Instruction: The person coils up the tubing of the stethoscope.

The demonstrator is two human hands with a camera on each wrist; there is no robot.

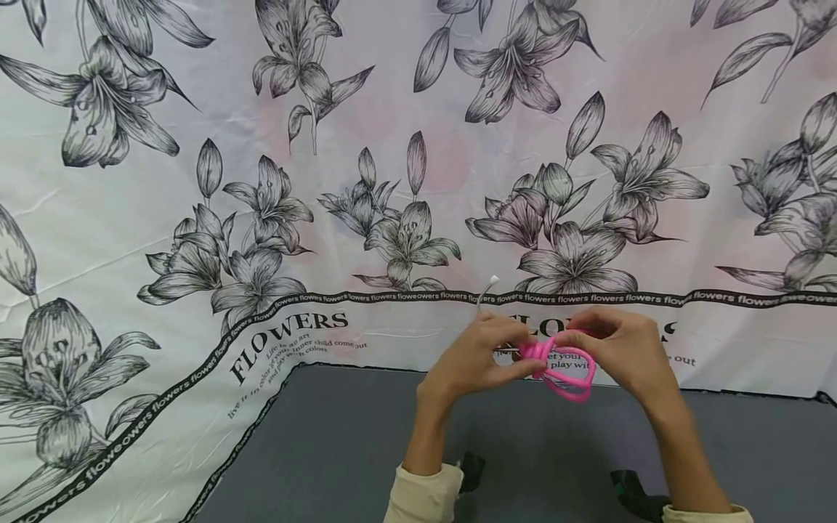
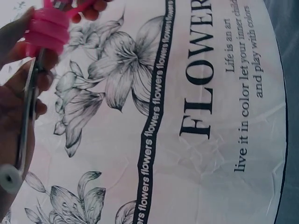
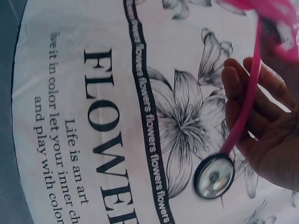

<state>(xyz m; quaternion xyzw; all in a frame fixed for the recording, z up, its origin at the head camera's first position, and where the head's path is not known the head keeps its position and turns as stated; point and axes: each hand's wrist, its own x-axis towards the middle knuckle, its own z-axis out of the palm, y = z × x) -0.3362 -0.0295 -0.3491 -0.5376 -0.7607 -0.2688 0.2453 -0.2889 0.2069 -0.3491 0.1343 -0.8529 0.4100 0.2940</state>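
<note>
A pink stethoscope is held up between both hands, its tubing wound into a tight coil with loose loops hanging on the right. My left hand grips the coil between thumb and fingers. In the left wrist view, a metal ear tube runs out of the coil along the palm to a white ear tip. The right hand pinches the tubing beside the coil. Below its fingers, the round chestpiece dangles on a stretch of pink tube in the right wrist view.
A white cloth printed with grey lilies and lettering spreads beyond the hands. Its black-edged border meets a dark grey surface nearer the person. Dark straps show near the cream sleeves.
</note>
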